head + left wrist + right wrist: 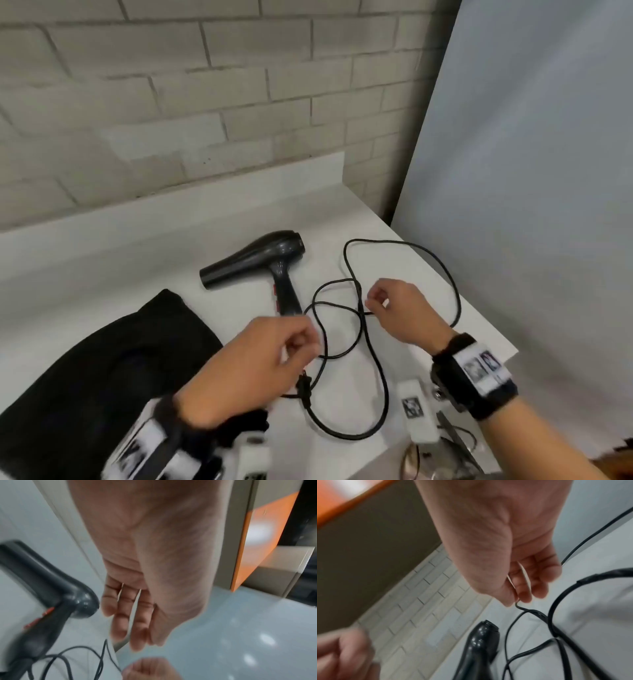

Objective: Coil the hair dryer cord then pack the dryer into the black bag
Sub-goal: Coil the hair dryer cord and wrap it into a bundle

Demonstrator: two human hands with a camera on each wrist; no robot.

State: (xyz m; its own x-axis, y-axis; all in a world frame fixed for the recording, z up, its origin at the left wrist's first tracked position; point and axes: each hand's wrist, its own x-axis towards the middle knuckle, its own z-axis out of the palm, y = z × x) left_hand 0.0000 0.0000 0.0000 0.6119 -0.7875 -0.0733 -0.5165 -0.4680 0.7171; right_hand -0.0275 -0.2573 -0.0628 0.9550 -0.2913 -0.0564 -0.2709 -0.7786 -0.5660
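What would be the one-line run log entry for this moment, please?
stage: coiling | right hand: pinches cord | left hand: near cord, grip unclear | hair dryer: lying on counter | black bag: flat, dryer not packed

The head camera looked forward and down from above the white table, taking in the brick wall behind. The left wrist camera sat close behind the left hand, facing along its fingers. The right wrist camera did likewise with the right hand. All three caught the hair dryer and the cord.
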